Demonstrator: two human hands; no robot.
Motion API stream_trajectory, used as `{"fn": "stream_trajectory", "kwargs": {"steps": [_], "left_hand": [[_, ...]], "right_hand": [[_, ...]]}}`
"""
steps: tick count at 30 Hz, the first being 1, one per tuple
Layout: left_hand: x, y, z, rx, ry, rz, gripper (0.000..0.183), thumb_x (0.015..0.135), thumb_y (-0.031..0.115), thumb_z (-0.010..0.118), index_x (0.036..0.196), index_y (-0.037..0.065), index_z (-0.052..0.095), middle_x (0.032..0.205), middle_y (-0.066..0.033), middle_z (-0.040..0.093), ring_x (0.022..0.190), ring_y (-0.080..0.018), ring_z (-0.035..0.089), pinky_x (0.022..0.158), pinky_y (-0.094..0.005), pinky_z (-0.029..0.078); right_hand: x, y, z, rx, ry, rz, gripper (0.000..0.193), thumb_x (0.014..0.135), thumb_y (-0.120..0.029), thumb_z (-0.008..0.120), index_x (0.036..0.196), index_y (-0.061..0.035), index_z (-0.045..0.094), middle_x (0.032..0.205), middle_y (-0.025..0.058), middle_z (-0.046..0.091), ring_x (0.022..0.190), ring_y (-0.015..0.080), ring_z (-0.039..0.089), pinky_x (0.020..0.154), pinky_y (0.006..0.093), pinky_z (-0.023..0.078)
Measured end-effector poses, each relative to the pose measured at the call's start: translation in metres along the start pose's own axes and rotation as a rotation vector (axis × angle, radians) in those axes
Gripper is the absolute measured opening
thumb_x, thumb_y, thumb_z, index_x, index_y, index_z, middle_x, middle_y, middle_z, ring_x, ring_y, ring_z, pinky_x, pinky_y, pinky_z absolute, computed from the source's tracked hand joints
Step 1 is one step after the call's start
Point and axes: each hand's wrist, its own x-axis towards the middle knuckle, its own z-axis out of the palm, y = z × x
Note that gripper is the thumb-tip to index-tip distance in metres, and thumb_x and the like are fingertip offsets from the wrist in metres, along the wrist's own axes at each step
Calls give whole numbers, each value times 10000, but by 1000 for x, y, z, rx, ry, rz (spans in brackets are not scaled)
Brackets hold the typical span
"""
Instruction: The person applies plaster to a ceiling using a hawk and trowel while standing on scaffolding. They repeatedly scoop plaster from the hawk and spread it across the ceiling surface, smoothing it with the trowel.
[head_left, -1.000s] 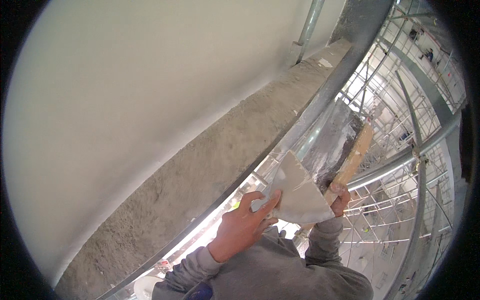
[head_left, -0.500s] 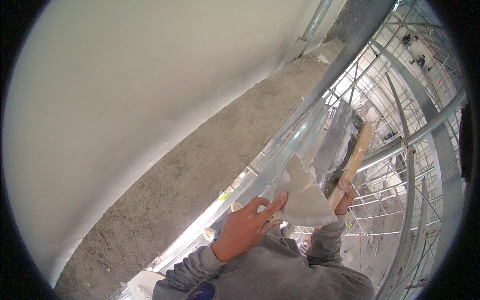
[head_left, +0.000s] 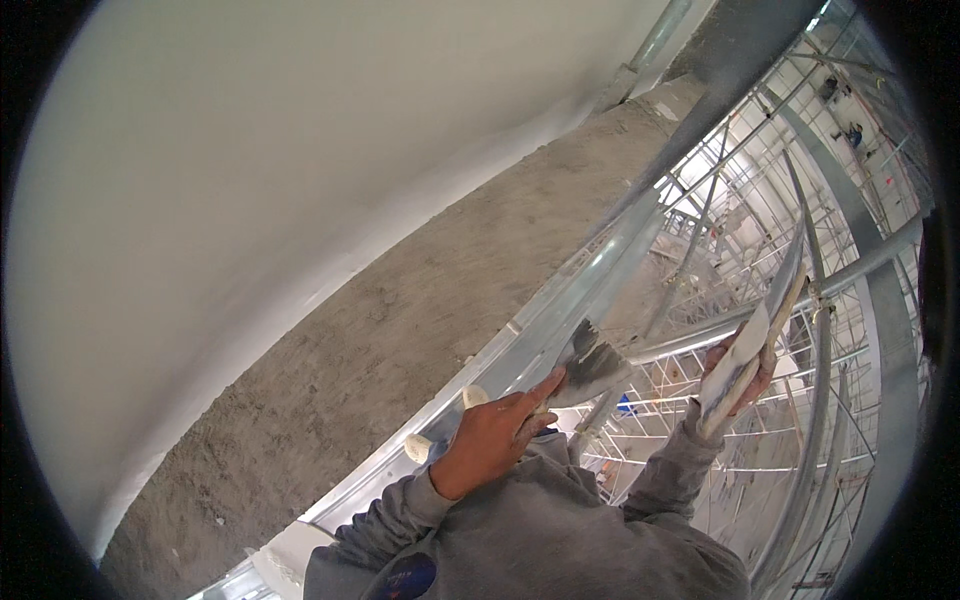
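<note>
My left hand (head_left: 495, 435) is closed around a wide putty knife (head_left: 597, 367), its index finger stretched along the blade. The fan-shaped blade is mostly dark metal with pale smears. Farther right, my right hand (head_left: 757, 385) grips a plastering trowel (head_left: 770, 315) with a wooden handle. The trowel is tilted almost edge-on, and white plaster (head_left: 735, 365) shows along it. A gap separates the two tools. Part of my right hand is hidden behind the trowel.
A smooth white wall (head_left: 250, 170) curves along the left, above a rough grey concrete band (head_left: 400, 310). Metal planking (head_left: 540, 345) runs beside it. Scaffold tubes (head_left: 870, 255) fill the right side over a deep drop. Two pale rounded things (head_left: 417, 447) lie near my left wrist.
The putty knife's blade was covered in white plaster and now looks mostly bare. My right hand has moved right and turned the trowel edge-on, away from the knife.
</note>
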Motion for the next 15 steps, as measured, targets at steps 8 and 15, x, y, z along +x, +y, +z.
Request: {"fn": "stream_trajectory", "kwargs": {"steps": [8,15], "left_hand": [[-8,0,-7,-306,-4,-124,483,809,154,468,1266,179,312,1099,-134,516,836,-299,574,758,-315,433],[-5,3,-10,-292,153,-239,324,780,98,467,1092,7,473,755,-132,593,590,-151,542,563,-253,434]], "right_hand": [[19,59,-51,-121,61,121,223,708,-172,539,893,-50,520,862,77,542,791,214,536,750,329,432],[197,90,-30,-1027,-228,-394,180,717,-57,521,893,-33,547,869,84,548,829,186,528,760,302,421]]}}
